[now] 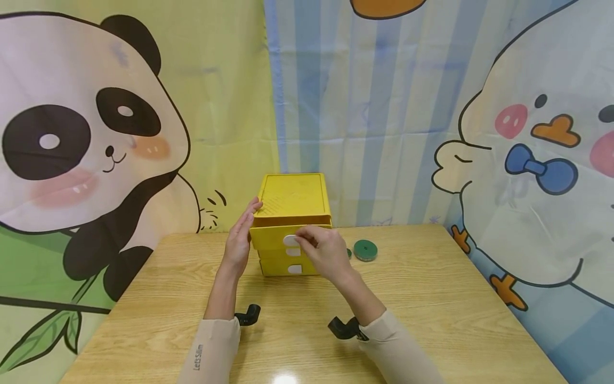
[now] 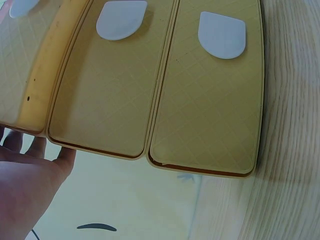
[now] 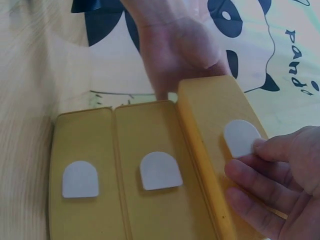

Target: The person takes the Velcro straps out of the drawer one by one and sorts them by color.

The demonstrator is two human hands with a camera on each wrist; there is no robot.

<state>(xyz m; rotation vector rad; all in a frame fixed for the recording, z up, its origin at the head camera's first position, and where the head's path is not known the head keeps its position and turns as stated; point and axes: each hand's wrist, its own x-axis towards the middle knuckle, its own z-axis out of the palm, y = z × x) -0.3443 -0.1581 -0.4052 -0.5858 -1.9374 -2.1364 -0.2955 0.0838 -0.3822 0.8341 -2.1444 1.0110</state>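
While left hand touches the left side of the yellow cabinet, fingers extended, right hand has its grip pinched on the white tab; top drawer juts from cabinet front. Probably drawer-sliding; next move wants straight, level travel.

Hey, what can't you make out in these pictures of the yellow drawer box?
Inside of the top drawer, head view: hidden by its front and the box's top.
Green thing nearest the right hand, head view: partly hidden by that hand.
Top drawer's white handle, left wrist view: cut off by the top edge.
Fingertips of the left hand, left wrist view: hidden behind the drawer fronts.
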